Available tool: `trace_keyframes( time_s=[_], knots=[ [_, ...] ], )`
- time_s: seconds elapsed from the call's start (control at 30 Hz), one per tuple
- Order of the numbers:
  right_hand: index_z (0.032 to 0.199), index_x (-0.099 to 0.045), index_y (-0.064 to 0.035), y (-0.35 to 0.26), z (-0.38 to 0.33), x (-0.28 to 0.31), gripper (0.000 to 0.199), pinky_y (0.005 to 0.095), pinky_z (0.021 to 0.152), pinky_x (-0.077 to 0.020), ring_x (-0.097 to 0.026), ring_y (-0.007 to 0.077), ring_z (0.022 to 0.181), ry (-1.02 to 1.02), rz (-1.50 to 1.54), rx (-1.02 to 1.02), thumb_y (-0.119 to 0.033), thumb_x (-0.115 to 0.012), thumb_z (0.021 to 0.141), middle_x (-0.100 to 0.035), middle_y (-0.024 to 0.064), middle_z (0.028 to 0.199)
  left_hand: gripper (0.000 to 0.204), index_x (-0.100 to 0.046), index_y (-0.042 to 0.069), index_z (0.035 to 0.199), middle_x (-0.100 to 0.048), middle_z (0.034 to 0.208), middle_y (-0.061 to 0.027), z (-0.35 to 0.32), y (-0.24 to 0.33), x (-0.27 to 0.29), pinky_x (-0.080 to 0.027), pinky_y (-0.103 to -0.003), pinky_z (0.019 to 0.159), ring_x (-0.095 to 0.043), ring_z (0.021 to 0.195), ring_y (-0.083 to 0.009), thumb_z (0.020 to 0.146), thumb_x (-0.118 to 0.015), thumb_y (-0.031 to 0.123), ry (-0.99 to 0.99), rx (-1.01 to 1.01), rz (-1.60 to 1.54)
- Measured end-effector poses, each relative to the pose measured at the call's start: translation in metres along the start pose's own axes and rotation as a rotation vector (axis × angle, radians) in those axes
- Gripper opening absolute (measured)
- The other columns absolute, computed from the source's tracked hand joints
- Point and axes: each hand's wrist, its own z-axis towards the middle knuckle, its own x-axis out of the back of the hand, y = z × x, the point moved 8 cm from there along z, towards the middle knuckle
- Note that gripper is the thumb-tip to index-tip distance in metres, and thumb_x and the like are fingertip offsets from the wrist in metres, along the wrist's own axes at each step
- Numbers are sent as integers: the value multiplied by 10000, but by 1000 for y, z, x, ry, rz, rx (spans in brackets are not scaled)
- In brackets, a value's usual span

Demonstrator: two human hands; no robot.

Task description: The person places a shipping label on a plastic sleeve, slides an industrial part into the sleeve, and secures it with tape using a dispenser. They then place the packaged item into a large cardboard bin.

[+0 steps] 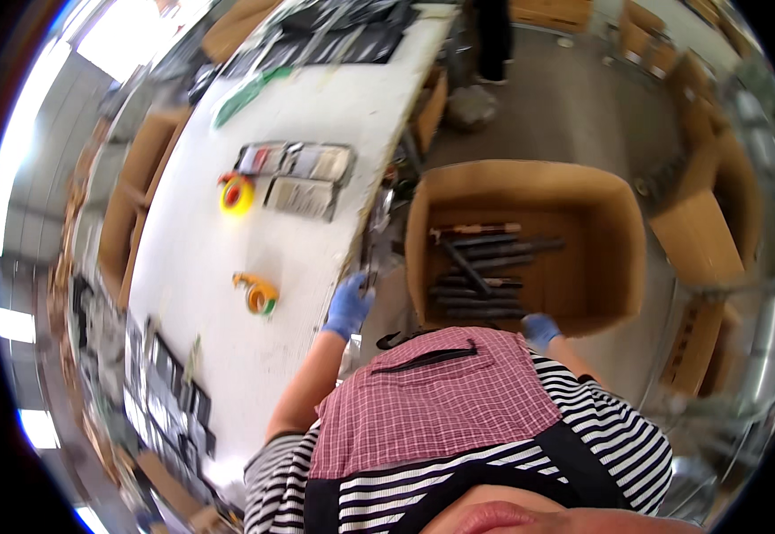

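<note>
While the person leans over the gap beside the long white worktable [298,116], the blue-gloved left hand [348,305] curls its fingers on the table's edge, seemingly about a thin dark item too small to identify; the blue-gloved right hand [540,329] rests on the near rim of the open brown cardboard box [614,231], its grip impossible to tell. Inside that box lie dark slim packets [485,276] in a loose pile; on the table sit a yellow tape roll [237,194], an orange tape dispenser [258,293] and flat grey packages [303,178].
</note>
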Motion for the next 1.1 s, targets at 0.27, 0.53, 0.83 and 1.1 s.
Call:
trace_keyframes(
  time_s=[0.27,0.53,0.83,1.1],
  knots=[
    [914,-701,-40,-80,66,-44,266,428,741,-510,-668,301,853,-442,195,361,-245,-530,906,-702,181,991,928,-273,77,1500,-302,1542,-162,69,-54,35,-219,-495,1168,-246,1443,-340,764,-720,423,70,247,432],
    [811,-718,-107,-45,118,-53,151,459,734,-532,-666,363,861,-329,5,324,-236,-668,750,-691,158,895,1005,-242,62,1508,-226,1565,-171,83,-75,19,-107,-524,1190,-176,1463,-365,718,-728,449,79,165,543],
    [943,-717,-59,-142,133,-115,290,440,741,-543,-687,367,861,-735,20,573,-270,-535,864,-714,177,951,936,-311,31,1468,-286,1525,-193,83,-75,26,-128,-534,1185,-227,1436,-388,721,-733,405,106,119,493],
    [906,-743,-124,-156,152,-116,247,443,713,-562,-692,351,850,-755,-13,534,-290,-614,777,-711,181,925,953,-325,4,1436,-325,1494,-236,81,-87,13,-168,-582,1151,-264,1405,-426,670,-747,384,243,-21,557]
  ],
)
